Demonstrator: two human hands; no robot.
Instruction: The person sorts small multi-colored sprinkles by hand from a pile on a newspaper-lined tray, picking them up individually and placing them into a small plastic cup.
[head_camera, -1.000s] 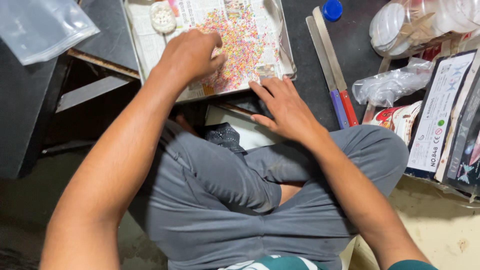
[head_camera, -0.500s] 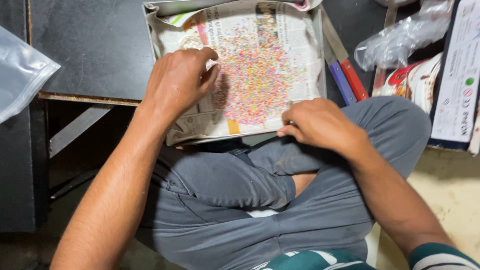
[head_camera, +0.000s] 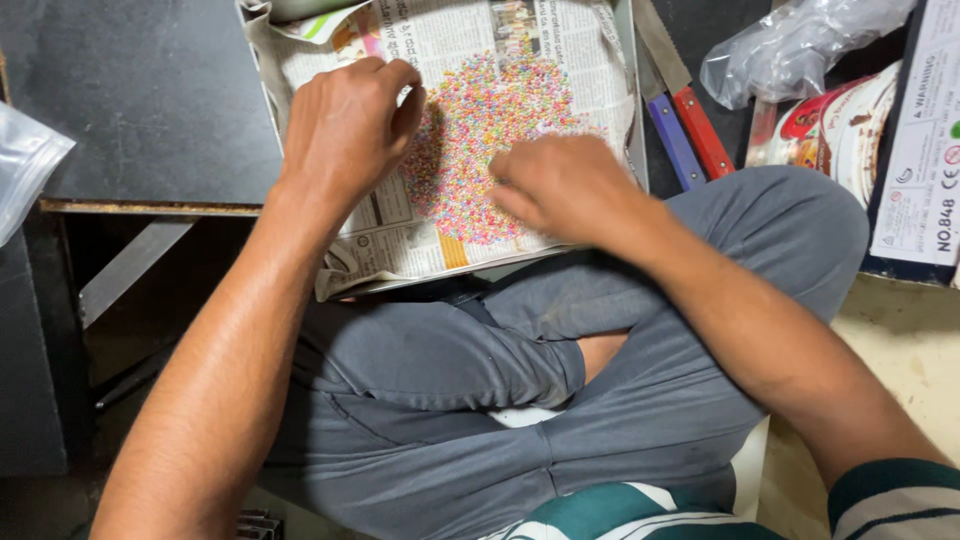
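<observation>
Since a second ago, moved onto newspaper-lined tray (head_camera: 600, 60): right hand (head_camera: 565, 185), curled, pressing multicoloured tiny beads (head_camera: 480, 130); left hand (head_camera: 345, 130), loosely curled, touching their left edge.

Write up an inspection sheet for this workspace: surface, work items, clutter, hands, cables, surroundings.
Surface: dark tabletop, with a newspaper-lined tray at its near edge.
Work items: pile of small multicoloured beads spread on the newspaper.
Clutter: two flat tools with red and blue handles right of the tray; clear plastic bags; printed packets; another clear bag at far left.
Hands: left hand curled at the pile's left edge; right hand resting on the beads, palm down.
Cables: nothing seen.
Surroundings: person sits cross-legged in grey trousers; pale floor at right.
</observation>
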